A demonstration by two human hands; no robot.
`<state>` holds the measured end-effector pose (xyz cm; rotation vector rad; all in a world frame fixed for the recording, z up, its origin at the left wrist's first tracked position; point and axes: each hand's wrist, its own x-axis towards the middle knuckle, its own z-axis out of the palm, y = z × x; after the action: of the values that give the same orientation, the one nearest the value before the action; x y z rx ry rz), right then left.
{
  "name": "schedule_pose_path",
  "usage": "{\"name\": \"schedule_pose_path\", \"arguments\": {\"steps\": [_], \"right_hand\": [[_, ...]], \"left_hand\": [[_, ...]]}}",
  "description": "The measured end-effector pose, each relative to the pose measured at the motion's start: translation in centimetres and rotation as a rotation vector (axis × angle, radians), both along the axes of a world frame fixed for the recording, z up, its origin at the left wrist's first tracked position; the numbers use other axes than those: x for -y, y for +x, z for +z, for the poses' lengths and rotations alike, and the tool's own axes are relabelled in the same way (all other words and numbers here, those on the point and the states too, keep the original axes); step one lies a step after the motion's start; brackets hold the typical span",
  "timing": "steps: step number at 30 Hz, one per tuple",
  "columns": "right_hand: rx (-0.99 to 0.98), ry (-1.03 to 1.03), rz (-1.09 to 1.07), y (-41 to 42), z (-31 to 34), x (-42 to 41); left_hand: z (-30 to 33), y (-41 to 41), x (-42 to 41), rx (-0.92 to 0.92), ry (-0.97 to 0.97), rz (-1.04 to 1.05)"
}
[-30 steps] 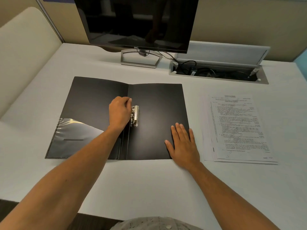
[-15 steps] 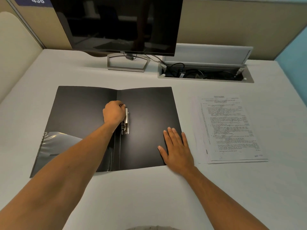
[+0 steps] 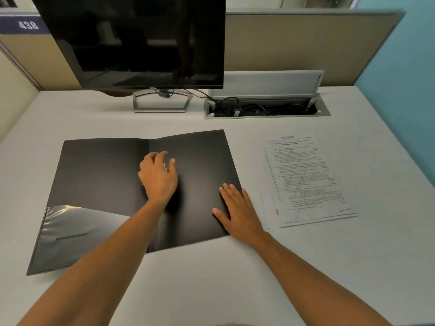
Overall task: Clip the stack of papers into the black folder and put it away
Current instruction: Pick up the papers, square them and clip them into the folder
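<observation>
Under left hand point(image 3: 158, 178), folder point(image 3: 98, 175) clip mostly hidden.

this is an office cubicle. a pale desk point(image 3: 211, 278) is fenced at the back by a low beige fabric partition point(image 3: 306, 43), with a light blue panel point(image 3: 400, 90) closing the right side. a dark strip on the left partition carries the number sign point(image 3: 28, 25) reading 438. a black dell monitor point(image 3: 131, 41), switched off, stands on a metal stand point(image 3: 160, 103) at the back of the desk. beside it a cable hatch point(image 3: 266, 109) is set into the desktop, its lid raised and wires coiled inside. a stack of printed papers point(image 3: 306, 180) and an open black folder point(image 3: 98, 180) lie on the desk.
</observation>
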<state>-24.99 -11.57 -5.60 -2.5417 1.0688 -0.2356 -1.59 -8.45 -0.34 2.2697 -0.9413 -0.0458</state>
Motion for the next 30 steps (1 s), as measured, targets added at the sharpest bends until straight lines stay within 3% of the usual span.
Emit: {"name": "schedule_pose_path", "arguments": {"steps": [5,11,24,30], "right_hand": [[0.122,-0.086,-0.1,-1.7,1.2,0.5],[0.074,-0.093,-0.239,-6.9,1.4,2.2],[0.039,-0.172,-0.599,-17.6,1.0,7.4],[-0.127,-0.073,-0.562,-19.2,-0.1,8.1]], "left_hand": [[-0.9,-4.0,0.3,0.086,0.036,-0.128],[-1.7,-9.9,1.0,0.133,0.099,-0.329],[-1.3,-20.4,4.4,-0.167,0.282,-0.509],[-1.5,-22.8,5.0,-0.225,0.308,-0.473]]}}
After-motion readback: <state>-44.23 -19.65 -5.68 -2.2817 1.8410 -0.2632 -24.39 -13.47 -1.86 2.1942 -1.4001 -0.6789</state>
